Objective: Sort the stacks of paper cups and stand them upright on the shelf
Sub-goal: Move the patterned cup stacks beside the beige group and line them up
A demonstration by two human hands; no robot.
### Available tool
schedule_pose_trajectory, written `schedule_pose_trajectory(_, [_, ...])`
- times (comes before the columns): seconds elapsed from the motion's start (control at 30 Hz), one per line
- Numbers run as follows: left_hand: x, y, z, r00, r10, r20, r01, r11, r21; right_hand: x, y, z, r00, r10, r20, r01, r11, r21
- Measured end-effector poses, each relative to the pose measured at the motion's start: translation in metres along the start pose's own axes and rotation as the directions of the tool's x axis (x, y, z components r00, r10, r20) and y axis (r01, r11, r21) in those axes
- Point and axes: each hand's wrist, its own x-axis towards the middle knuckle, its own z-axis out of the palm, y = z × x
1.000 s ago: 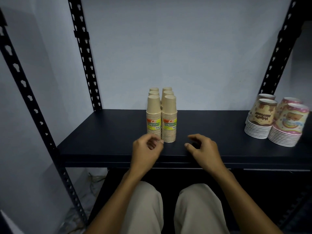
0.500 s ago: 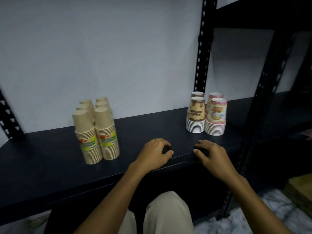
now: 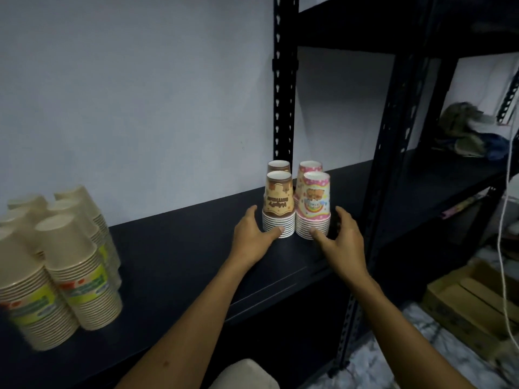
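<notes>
Nearest you, at the left, the kraft cup stacks (image 3: 81,270) stand mouth-down in a tight cluster on the dark shelf (image 3: 174,265). Further in, your left hand (image 3: 252,240) has its thumb against the rims of the brown printed stack (image 3: 279,204), fingers spread beside it. Your right hand (image 3: 341,240) flanks the pink printed stack (image 3: 314,204) likewise (whether those fingers actually touch is hard to tell). Both hands look relaxed, gripping nothing. Two more stacks stand just behind.

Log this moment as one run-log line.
left hand: open, touching brown stack | right hand: open, touching pink stack | kraft stacks: upright, left on shelf
</notes>
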Motion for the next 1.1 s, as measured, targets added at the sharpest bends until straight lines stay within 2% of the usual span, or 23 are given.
schedule_pose_trajectory(0.13, [0.013,0.003,0.008,1.0,-0.018,-0.008,0.017,0.994,-0.109,0.016,-0.005,0.003,0.996,-0.024,0.083,0.018,0.997,0.076])
schedule_pose_trajectory(0.27, [0.014,0.003,0.007,1.0,0.021,-0.021,-0.024,0.983,-0.181,0.016,-0.01,0.007,0.995,-0.056,0.079,0.046,0.991,0.13])
schedule_pose_trajectory(0.43, [0.008,-0.003,-0.004,0.998,0.016,-0.067,-0.027,0.984,-0.174,0.014,-0.014,0.013,0.992,-0.072,0.108,0.055,0.987,0.149])
schedule_pose_trajectory(0.67, [-0.012,-0.021,-0.042,0.978,-0.067,-0.197,0.046,0.993,-0.108,0.006,-0.041,0.04,0.956,-0.13,0.263,0.073,0.974,0.216])
schedule_pose_trajectory(0.83, [-0.028,-0.041,-0.079,0.93,-0.141,-0.34,0.132,0.99,-0.049,-0.001,-0.066,0.078,0.901,-0.198,0.387,0.091,0.957,0.276])
schedule_pose_trajectory(0.97, [-0.041,-0.054,-0.102,0.857,-0.19,-0.478,0.212,0.977,-0.008,-0.007,-0.087,0.106,0.838,-0.24,0.49,0.09,0.947,0.31])
schedule_pose_trajectory(1.1, [-0.05,-0.059,-0.116,0.8,-0.232,-0.554,0.284,0.959,0.008,-0.011,-0.105,0.124,0.789,-0.26,0.557,0.06,0.934,0.352])
